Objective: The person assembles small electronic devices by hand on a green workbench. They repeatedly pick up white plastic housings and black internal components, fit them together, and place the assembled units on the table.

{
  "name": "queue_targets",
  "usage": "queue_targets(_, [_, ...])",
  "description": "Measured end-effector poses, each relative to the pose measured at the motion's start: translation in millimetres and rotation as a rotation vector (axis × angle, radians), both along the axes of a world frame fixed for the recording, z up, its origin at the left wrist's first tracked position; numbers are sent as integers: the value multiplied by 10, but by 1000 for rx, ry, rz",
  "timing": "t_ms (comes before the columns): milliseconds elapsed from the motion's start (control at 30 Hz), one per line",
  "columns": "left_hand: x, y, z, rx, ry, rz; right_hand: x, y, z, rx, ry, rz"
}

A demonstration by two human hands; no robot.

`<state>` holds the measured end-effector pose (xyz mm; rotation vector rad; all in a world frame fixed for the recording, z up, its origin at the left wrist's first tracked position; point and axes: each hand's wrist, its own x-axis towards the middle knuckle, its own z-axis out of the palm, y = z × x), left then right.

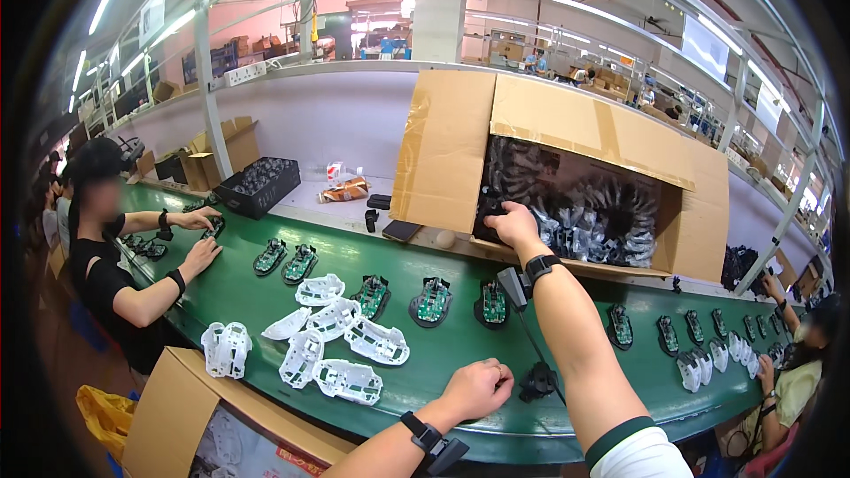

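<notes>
My right hand (513, 225) reaches over the bench to the left front corner of an open cardboard box (589, 119). Its fingers are bent against dark contents there, and what they grip is hidden. Inside the box lie many black parts in clear plastic bags (575, 230). Over the green work surface (425, 425), my left hand (478, 388) is curled with its fingers together; anything inside them is hidden. Beyond it, green circuit boards on black bases (431, 302) stand in a row. White plastic shells (348, 381) lie loosely grouped to its left.
A lower cardboard box (173, 420) holds more white shells. A black bin (258, 186) stands by the back wall. A thin black stand (512, 288) rises between my arms. Co-workers sit at left (115, 248) and right (810, 372), with more boards before the right one.
</notes>
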<state>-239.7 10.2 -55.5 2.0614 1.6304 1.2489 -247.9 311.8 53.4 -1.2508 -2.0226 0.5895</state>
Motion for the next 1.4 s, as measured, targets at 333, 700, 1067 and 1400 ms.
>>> queue_targets(333, [-41,27,-30,39,-62,-78,328,150,76,-407,690,42])
queue_targets(700, [-161,-129,50,34,-28,-79,1268,-822,261,-608,895,341])
queue_targets(1067, [-159,-195,161,121,-40,86,1861,-1944,-662,-53,59,508])
queue_targets(1400, [-260,-215,222,154,52,155,2341,-2068,-579,393,-561,323])
